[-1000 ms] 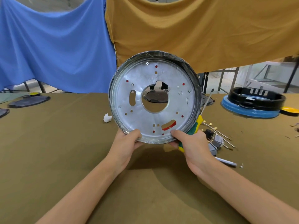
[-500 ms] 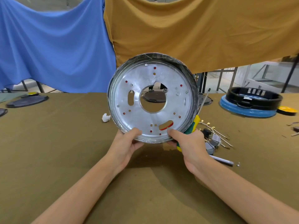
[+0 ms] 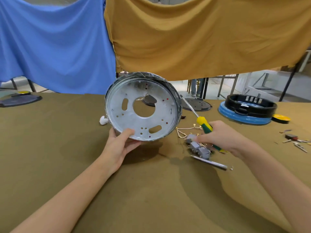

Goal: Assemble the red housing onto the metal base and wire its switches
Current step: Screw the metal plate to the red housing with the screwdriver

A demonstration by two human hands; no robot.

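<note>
**Base in one hand, reaching for the switches**

Draped blue and mustard cloths are hanging behind the bench (image 3: 50, 157), which is covered in olive-brown fabric. I am watching through the head camera, and the left hand (image 3: 117, 145) is gripping the metal base (image 3: 143, 108) by its near rim, thumb curled over the inner face, holding it tilted up off the bench near the middle. Small red spots are showing through a few of its holes, so I am judging that the red housing is sitting behind it (I cannot see the housing itself from here).

The right hand (image 3: 223, 137) is holding the screwdriver (image 3: 204, 125), its yellow-and-green handle running through the curled fingers and its shaft pointing toward the far edge. The same hand's fingertips are hovering at the grey switches (image 3: 198, 147), which are lying with their pale wires (image 3: 183, 130) just right of the base; whether they are touching, I cannot tell. A thin metal strip (image 3: 208, 163) is lying just nearer than the switches. Toward the far right edge a black ring on a blue disc (image 3: 247, 111) is resting well apart.

I am reading this as the turn from fastening to wiring. Next calls for freeing the right hand's fingers enough to pick one switch cleanly without dragging its wires.
</note>
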